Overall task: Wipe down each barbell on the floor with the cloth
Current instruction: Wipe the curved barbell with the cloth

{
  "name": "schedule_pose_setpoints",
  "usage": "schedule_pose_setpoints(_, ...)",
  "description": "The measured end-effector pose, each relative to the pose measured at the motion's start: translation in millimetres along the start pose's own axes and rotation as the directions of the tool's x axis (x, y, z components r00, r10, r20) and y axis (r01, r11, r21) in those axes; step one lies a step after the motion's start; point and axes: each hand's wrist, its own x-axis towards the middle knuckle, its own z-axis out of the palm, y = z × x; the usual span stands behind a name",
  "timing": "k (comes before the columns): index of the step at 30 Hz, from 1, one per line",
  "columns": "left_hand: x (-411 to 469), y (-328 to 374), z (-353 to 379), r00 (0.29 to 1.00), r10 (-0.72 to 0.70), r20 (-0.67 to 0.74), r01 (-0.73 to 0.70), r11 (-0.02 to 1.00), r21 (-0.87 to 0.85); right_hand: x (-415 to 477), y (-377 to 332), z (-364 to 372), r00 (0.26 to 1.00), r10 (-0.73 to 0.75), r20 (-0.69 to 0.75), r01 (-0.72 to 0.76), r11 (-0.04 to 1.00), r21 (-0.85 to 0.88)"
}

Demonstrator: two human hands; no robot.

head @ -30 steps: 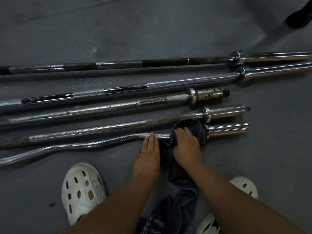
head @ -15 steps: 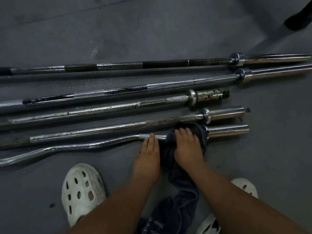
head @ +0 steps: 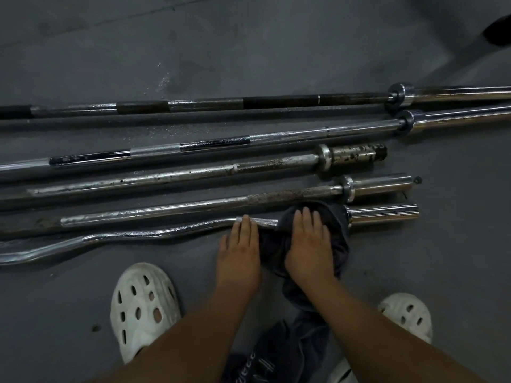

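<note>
Looking down at the grey floor (head: pixel 442 258): my right hand (head: pixel 307 244) presses the dark cloth (head: pixel 337 239) onto the bent curl bar (head: pixel 138 234) beside its collar, fingers nearly straight. My left hand (head: pixel 239 252) lies flat, fingertips touching the same bar. Four straight barbells (head: pixel 193 175) lie beyond.

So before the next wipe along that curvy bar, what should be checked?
1. Dark grey cloth lies over the curved chrome bar: ok.
2. Right hand presses the cloth: ok.
3. Left hand fingers rest on the bar, steadying it: ok.
4. Bar's shiny end sleeve wiped: cannot tell.
5. Neighbouring rusty straight bar clean: not ok, brown grime shows.
</note>
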Motion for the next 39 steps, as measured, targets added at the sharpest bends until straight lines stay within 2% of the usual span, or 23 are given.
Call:
schedule_pose_setpoints(1, -0.2, 1.3, -0.8, 1.000, -0.010, 0.015, 0.010, 1.000, -0.016, -4.7, -9.4, 3.6, 0.998, -0.067, 0.004, 0.067, 0.998, 0.001)
schedule_pose_setpoints(3, 1.0, 1.2, -1.9, 0.999, -0.016, 0.037, 0.017, 0.999, -0.027, -11.0, -13.8, 12.7, 0.951, -0.309, 0.004, 0.309, 0.950, -0.056)
schedule_pose_setpoints(4, 0.8, 0.9, -2.2, 0.999, -0.012, 0.040, 0.012, 1.000, -0.014, -9.9, -7.5, 13.2, 0.929, -0.367, 0.038, 0.369, 0.926, -0.073)
schedule_pose_setpoints(5, 0.7, 0.6, -2.7, 0.999, -0.001, 0.038, 0.002, 1.000, -0.005, -9.3, -1.7, 11.1, 0.941, -0.336, 0.039, 0.338, 0.939, -0.068)
schedule_pose_setpoints(7, 2.1, -0.9, -3.4, 0.999, 0.010, 0.034, -0.010, 1.000, -0.011, -10.7, -4.0, 8.9, 0.985, -0.172, -0.016, 0.172, 0.985, 0.015)
schedule_pose_setpoints(8, 2.4, -1.6, -4.1, 0.999, 0.011, 0.038, -0.010, 1.000, -0.016, -13.1, -12.4, 9.6, 0.987, -0.158, 0.000, 0.158, 0.987, 0.031)
schedule_pose_setpoints(11, 1.4, -3.5, -4.8, 0.999, 0.009, 0.049, -0.008, 1.000, -0.018, -10.9, -15.5, 16.0, 0.928, -0.371, -0.029, 0.366, 0.924, -0.108)
schedule_pose_setpoints(15, 2.4, -5.9, -4.8, 1.000, 0.017, 0.024, -0.015, 0.999, -0.048, 4.2, -17.5, 1.7, 0.987, -0.159, 0.026, 0.159, 0.987, -0.025)
schedule_pose_setpoints(18, 1.9, -6.5, -5.3, 1.000, 0.014, 0.020, -0.013, 0.997, -0.070, 8.6, -23.8, -3.9, 0.948, -0.312, 0.063, 0.317, 0.944, -0.095)
schedule_pose_setpoints(19, 1.5, -6.4, -5.2, 1.000, 0.017, 0.013, -0.016, 0.998, -0.069, 13.0, -16.9, -5.4, 0.956, -0.286, 0.062, 0.291, 0.951, -0.100)
schedule_pose_setpoints(21, 0.9, -4.8, -4.0, 1.000, 0.010, -0.002, -0.010, 0.997, -0.076, 15.9, -12.1, -11.1, 0.993, -0.100, 0.065, 0.106, 0.989, -0.100)
schedule_pose_setpoints(22, 1.0, -3.7, -3.4, 1.000, -0.002, -0.006, 0.001, 0.997, -0.083, 14.4, -15.8, -7.9, 0.994, -0.088, 0.061, 0.094, 0.990, -0.103)
schedule_pose_setpoints(25, 3.1, -0.8, -3.0, 1.000, -0.022, -0.016, 0.020, 0.995, -0.102, 3.6, -20.1, 3.0, 0.939, -0.336, 0.069, 0.343, 0.930, -0.133)
schedule_pose_setpoints(26, 3.0, -1.1, -3.2, 1.000, -0.018, -0.019, 0.016, 0.995, -0.101, 6.3, -12.0, 2.5, 0.939, -0.336, 0.073, 0.343, 0.932, -0.117)
schedule_pose_setpoints(29, 2.6, -1.9, -4.2, 1.000, -0.007, -0.031, 0.004, 0.996, -0.088, 9.7, 6.2, -0.3, 0.999, -0.027, -0.025, 0.027, 1.000, 0.001)
schedule_pose_setpoints(30, 2.4, -1.9, -4.8, 1.000, -0.010, -0.029, 0.008, 0.996, -0.086, 6.5, 3.1, 2.0, 0.998, -0.051, -0.042, 0.052, 0.998, 0.019)
schedule_pose_setpoints(33, 3.3, -0.5, -5.1, 0.999, -0.010, -0.030, 0.008, 0.997, -0.080, 5.0, 10.8, 9.6, 0.937, -0.349, -0.010, 0.348, 0.936, -0.059)
schedule_pose_setpoints(34, 3.4, 0.5, -4.7, 0.999, -0.011, -0.032, 0.009, 0.997, -0.076, 10.7, 22.5, 5.8, 0.941, -0.334, -0.051, 0.332, 0.942, -0.047)
schedule_pose_setpoints(36, 3.5, 1.3, -4.5, 0.999, -0.018, -0.026, 0.016, 0.997, -0.080, 20.8, 42.0, -1.6, 0.984, -0.092, -0.153, 0.100, 0.994, 0.046)
schedule_pose_setpoints(37, 3.4, 1.4, -4.1, 1.000, -0.021, -0.019, 0.020, 0.996, -0.084, 20.6, 44.7, -2.4, 0.988, 0.042, -0.146, -0.029, 0.995, 0.091)
schedule_pose_setpoints(39, 3.8, 0.7, -3.3, 1.000, -0.022, -0.013, 0.021, 0.997, -0.077, 13.5, 28.1, 2.2, 0.969, 0.189, -0.157, -0.160, 0.970, 0.182)
